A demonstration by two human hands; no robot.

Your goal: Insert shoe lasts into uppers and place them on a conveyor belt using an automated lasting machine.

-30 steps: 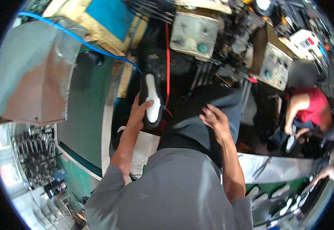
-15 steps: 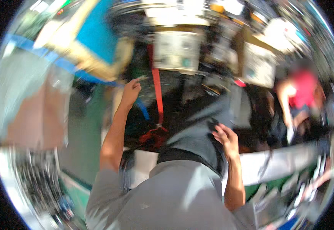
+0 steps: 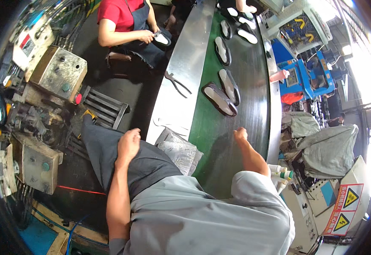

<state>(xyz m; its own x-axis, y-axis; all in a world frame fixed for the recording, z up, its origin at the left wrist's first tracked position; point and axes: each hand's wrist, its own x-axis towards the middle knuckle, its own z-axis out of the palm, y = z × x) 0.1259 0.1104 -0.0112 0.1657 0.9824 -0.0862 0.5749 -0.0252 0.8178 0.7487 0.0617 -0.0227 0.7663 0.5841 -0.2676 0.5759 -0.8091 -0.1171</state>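
Green conveyor belt (image 3: pixel 206 134); right hand (image 3: pixel 240 134) over it, fingers curled, can't tell if holding; nearest dark shoe (image 3: pixel 219 100) ahead-left of that hand; likely light, semi-stiff; grip by sides; left hand (image 3: pixel 129 146) loosely curled over dark trousers (image 3: pixel 151 163), contents unclear.

Head-worn fisheye; faces down over belt (image 3: pixel 219 144); wide

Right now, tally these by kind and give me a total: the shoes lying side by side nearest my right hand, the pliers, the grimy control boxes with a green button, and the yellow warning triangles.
Shoes nearest your right hand: 2
Pliers: 1
Control boxes with a green button: 2
Warning triangles: 2
Total: 7
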